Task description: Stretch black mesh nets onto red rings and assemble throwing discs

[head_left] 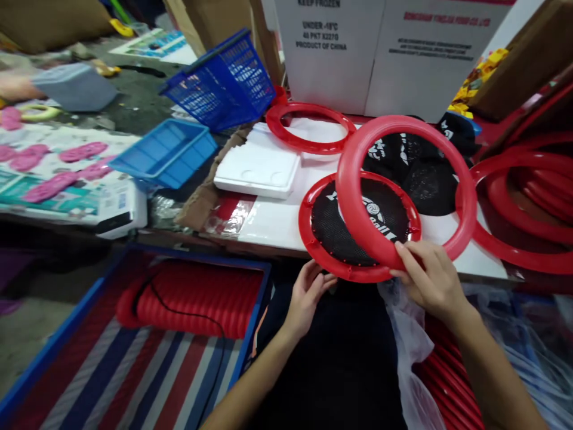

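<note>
Nearest the camera we see two bare forearms reaching up from the bottom edge over a dark lap. Our right hand (432,280) is pinched on the lower rim of a loose red ring (405,188), holding it tilted up off the bench, its near edge overlapping the disc below. Our left hand (308,292) is curled, fingers half closed, fingertips touching the near-left rim of the red-rimmed mesh disc (358,227); it grips nothing fully, just steadies the edge. The disc lies flat on the white bench top (268,221) at its front edge, black mesh with white print showing through the raised ring.

Behind it, another empty red ring (311,126) lies flat near the white cartons (380,54). A pile of black mesh pieces (421,173) sits just beyond the held ring. To the right, a stack of red rings (532,203) leans. Clear plastic bag (409,352) hangs below the right hand, with more red rings beside it. Left of the disc, a white foam tray (257,170), then a light blue bin (165,152) and a dark blue basket (224,80) tipped on its side. Lower left, a ribbed red roll (197,295) rests on a striped mat (125,376).
</note>
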`<state>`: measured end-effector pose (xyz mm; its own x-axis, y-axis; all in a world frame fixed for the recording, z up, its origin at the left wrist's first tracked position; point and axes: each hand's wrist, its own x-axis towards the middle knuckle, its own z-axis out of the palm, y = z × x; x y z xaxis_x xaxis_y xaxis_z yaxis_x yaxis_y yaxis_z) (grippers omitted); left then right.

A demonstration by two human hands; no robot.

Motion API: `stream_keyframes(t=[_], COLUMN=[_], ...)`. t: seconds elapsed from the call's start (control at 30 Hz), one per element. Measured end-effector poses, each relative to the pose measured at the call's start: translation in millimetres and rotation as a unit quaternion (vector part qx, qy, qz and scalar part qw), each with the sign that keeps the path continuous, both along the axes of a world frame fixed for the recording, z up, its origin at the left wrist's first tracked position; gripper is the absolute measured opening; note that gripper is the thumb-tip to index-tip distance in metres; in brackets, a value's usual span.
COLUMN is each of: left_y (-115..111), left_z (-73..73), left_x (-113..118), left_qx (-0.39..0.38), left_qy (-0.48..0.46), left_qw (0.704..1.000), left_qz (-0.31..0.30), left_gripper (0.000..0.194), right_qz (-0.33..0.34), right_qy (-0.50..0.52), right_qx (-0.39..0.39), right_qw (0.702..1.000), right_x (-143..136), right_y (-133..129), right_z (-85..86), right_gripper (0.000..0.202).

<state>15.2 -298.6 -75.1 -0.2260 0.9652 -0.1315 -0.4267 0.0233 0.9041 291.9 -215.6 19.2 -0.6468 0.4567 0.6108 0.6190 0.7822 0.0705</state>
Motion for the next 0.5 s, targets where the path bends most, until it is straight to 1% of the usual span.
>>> stream_keyframes(t=[0.03,0.07,0.13,0.2,0.27,0.37,0.43,0.5], left_y=[5,11,22,29,34,41,45,48], left_z=[2.2,7.3,24.2,45.0,63.9,84.8,96.3,109.2], left_x=[3,6,17,31,48,75,88,95], left_qx=[-0.016,-0.005,0.047,0.094,0.113,0.105,0.11,0.126], left_qy=[-0.065,-0.11,-0.163,-0.197,-0.223,-0.254,-0.251,-0.235], left_qw=[0.997,0.993,0.985,0.975,0.967,0.96,0.961,0.963], left_qz=[-0.027,-0.04,-0.041,-0.04,-0.043,-0.058,-0.048,-0.028], left_gripper=[0.04,0.038,0.036,0.043,0.054,0.064,0.065,0.062], right_qz=[0.018,0.035,0.064,0.089,0.1,0.095,0.088,0.089], right_qy=[-0.002,0.004,0.033,0.074,0.113,0.165,0.19,0.2], right_qx=[-0.01,-0.026,-0.064,-0.103,-0.143,-0.18,-0.195,-0.218], right_qw=[1.0,0.999,0.995,0.988,0.978,0.965,0.958,0.951], right_x=[-10,-19,-33,-38,-37,-30,-25,-24], right_y=[-2,-3,2,11,21,31,33,32], right_z=[4.4,8.6,17.9,29.6,44.4,70.4,88.4,106.5], right_gripper=[0.085,0.084,0.08,0.073,0.065,0.051,0.046,0.043])
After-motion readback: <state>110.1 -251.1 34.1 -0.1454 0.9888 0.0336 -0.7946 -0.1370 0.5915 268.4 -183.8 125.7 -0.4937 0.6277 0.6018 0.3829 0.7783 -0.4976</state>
